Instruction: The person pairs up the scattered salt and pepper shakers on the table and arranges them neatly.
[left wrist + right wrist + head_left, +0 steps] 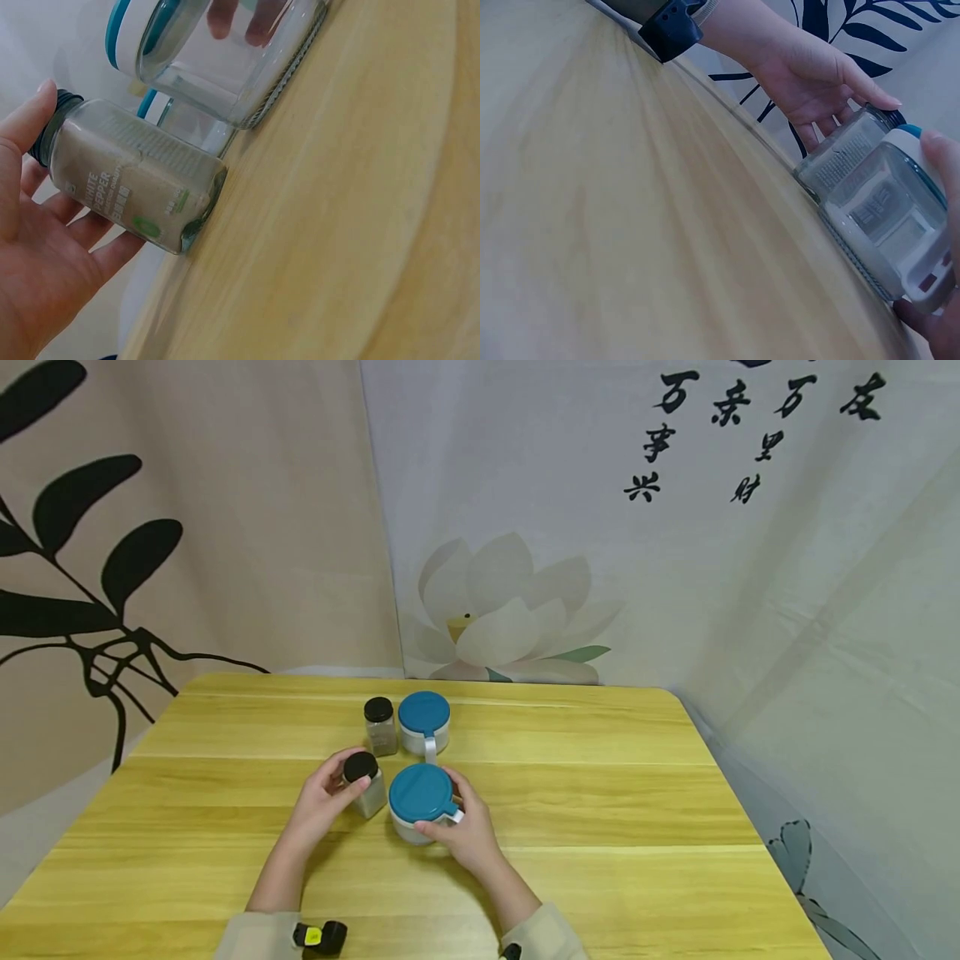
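Observation:
My left hand (315,810) holds a clear glass pepper jar (131,176) with a black cap, thumb on the cap's side and fingers behind. Its label reads "white pepper", and pale brown powder fills much of it. My right hand (472,839) grips a squat glass seasoning jar (408,831) with a blue lid and a white handle; the thumb is at the near side. In the right wrist view this seasoning jar (885,217) stands on the table close beside the pepper jar. Both jars are upright at the table's middle.
Behind them on the wooden table (600,793) stand a second black-capped jar (381,737) and a second blue-lidded jar (424,714), side by side. A printed curtain (525,460) hangs past the table's far edge.

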Available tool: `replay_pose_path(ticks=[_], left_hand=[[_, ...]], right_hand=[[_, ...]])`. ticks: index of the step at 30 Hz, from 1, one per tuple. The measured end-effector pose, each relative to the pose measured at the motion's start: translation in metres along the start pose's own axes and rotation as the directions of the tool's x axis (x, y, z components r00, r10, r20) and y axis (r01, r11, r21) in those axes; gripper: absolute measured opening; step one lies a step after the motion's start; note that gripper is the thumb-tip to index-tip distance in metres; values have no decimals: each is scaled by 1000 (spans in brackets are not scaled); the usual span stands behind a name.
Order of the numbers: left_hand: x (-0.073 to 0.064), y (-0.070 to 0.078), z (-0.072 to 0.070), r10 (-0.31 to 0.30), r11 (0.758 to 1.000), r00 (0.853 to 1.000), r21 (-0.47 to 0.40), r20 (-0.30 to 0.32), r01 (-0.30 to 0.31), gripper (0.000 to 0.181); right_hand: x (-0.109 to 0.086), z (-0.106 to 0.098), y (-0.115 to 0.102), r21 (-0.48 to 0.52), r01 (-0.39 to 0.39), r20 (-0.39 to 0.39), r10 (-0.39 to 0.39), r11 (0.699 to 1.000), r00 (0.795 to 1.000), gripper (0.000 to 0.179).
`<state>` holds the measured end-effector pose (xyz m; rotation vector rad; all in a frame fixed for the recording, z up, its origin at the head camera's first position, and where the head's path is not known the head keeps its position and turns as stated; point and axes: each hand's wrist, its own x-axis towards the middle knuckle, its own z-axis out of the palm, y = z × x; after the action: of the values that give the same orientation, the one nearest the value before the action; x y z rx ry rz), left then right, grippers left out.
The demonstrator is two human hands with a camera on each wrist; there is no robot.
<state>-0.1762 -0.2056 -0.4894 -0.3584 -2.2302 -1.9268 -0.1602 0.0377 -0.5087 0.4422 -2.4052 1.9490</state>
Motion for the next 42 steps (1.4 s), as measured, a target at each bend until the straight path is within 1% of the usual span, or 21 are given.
replay_pose_path(ticks=[6,12,19,25,33,42], left_hand=[[0,2,0,1,1000,1000,8,6,-1,45],[-1,3,1,-1,1000,1000,15,7,1,45],[0,3,1,-2,1000,1000,16,5,2,45],[-1,4,0,5,1000,1000,18,11,-5,45],[0,5,-1,0,1000,1000,18,11,0,44],[-1,6,-1,0,1000,1000,27,10,0,45]], right_hand=[[-1,0,-1,-1,-22,0,22,1000,1000,83],[-2,1,-1,-2,-2,-4,2,1000,1000,83],[-2,0,-2,0,-1,-4,1,1000,1000,84],[-3,1,-1,-11,27,-2,-27,1000,1000,84],[-1,1,-3,-14,20,-27,-20,1000,999,83],[-2,2,-2,-17,8,-28,-8,1000,1000,81]])
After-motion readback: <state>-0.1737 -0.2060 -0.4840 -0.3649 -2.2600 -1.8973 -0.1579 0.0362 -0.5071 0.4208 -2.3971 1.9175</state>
